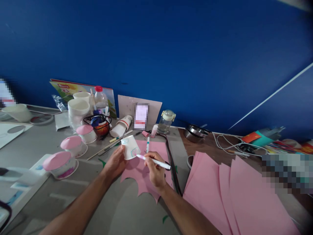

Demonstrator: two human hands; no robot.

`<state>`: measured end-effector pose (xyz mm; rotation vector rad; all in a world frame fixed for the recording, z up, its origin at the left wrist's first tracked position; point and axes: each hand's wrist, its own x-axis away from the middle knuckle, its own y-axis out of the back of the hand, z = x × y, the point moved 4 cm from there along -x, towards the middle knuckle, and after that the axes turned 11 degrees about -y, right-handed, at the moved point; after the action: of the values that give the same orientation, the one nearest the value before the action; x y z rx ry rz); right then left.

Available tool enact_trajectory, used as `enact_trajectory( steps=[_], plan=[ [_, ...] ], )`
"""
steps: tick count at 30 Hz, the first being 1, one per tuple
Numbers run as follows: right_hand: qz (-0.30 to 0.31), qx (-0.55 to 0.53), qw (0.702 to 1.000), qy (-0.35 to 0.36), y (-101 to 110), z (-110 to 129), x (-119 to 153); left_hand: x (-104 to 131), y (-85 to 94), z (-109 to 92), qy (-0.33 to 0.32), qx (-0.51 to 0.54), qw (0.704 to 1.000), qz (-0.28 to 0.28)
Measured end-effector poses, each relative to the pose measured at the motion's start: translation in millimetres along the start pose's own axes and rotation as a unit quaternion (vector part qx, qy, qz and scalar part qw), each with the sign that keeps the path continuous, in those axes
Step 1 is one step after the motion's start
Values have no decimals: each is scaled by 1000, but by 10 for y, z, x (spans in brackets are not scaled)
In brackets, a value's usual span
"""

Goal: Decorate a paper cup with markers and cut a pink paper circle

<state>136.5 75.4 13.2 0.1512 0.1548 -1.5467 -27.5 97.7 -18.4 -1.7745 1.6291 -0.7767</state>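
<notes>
Grey tabletop [97, 202], cluttered, pushed up to a plain deep-blue wall [156, 58]; brown wood-look surface [179, 135] on the right. Person working at the middle, seen from here in the room: left hand [116, 163] grasping a white paper cup [130, 147] with coloured pen lines, tilted, above the pink paper sheet [151, 181] with a scalloped cut edge. Right hand [156, 173] has fingers closed round a white marker [158, 163], its pink tip at the cup's side. So the cup is in the left hand, centre of the work area.

Left side: three white tubs with pink domed tops [70, 143] in a diagonal row. Behind them, stacked white cups [78, 109], a clear bottle with a red cap [100, 98] and a colourful printed pad [85, 87] leaning on the wall. Middle back: pixelated phone-like screen [141, 116] in front of a pale pink board [126, 106]; clear jar with a cream lid [166, 123] to its right. Right side: dark-rimmed metal bowls [195, 133], tangled white cable [221, 143], teal cylindrical container [260, 138] on its side, large pink paper sheets [207, 186] fanned nearer the person.
</notes>
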Motion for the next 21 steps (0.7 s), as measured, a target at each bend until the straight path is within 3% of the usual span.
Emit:
enact_trajectory(
  steps=[21],
  plan=[
    [3, -20, 1000, 1, -8, 25, -9, -4, 6, 22, -13, 24, 999, 18]
  ],
)
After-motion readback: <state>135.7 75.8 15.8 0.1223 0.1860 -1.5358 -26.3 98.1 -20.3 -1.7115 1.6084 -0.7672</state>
